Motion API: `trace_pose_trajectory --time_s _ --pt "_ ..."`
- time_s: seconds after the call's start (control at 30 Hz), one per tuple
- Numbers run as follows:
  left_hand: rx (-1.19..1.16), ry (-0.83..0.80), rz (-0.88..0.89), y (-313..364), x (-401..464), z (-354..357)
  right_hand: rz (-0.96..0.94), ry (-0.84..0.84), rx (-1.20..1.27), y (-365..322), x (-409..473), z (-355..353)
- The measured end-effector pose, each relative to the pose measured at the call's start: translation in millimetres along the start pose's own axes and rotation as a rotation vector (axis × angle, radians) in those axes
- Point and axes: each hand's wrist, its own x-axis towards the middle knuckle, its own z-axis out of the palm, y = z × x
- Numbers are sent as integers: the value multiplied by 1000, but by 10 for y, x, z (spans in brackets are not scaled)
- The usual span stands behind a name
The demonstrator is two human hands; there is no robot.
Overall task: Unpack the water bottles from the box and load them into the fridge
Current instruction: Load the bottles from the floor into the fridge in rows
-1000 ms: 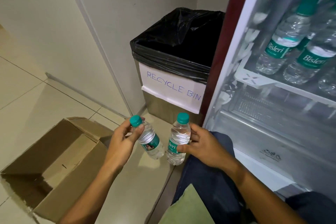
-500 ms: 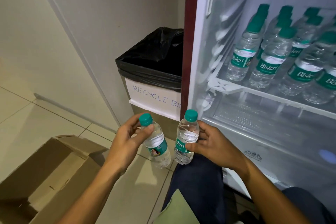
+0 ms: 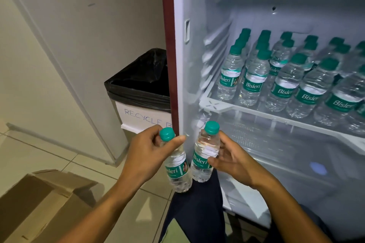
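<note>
I hold two small clear plastic water bottles with green caps before the open white fridge [image 3: 197, 65]. My left hand [image 3: 147, 156] grips the left bottle [image 3: 177, 171] at its neck; my right hand [image 3: 231, 158] clasps the right bottle [image 3: 205, 154] by its body. More green-capped bottles [image 3: 286, 79] stand on the fridge's white shelf [image 3: 215, 104]. The brown cardboard box [image 3: 39, 203] sits on the floor at lower left, a black-lined recycle bin [image 3: 138, 92] beside the fridge.

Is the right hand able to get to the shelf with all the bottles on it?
Probably yes. The fridge stands open, and nothing lies between the right hand and the shelf. But that hand already grips a bottle, and the rows of bottles fill most of the shelf's visible front.
</note>
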Motion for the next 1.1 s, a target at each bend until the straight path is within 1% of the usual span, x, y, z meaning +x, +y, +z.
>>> trace_pose_trajectory --time_s 0.17,0.33,0.4,0.47,0.57,0.6,0.73,0.83,0.93,1.1 --pt "183 49 113 249 90 178 -66 32 88 -88 -152 -60" --pt "238 77 308 446 170 322 -87 118 104 -118 -260 -126" --pt "248 82 361 487 192 381 -101 142 113 -110 -299 -153" --pt "256 81 345 550 229 453 -121 185 105 -102 -336 -185" --pt "247 -12 294 642 301 585 -129 233 123 -125 -381 -235" --pt "208 -55 290 682 320 630 -127 244 129 -141 -398 -257" --pt "-98 -227 220 849 374 762 -142 303 89 -199 -435 -346" --pt "-170 -302 194 1038 429 790 -147 346 100 -220 -448 -431" --pt "-251 -380 168 1211 504 760 -154 428 123 -243 -463 -530" --pt "-449 -576 57 1443 579 723 -166 525 23 -407 -509 -596"
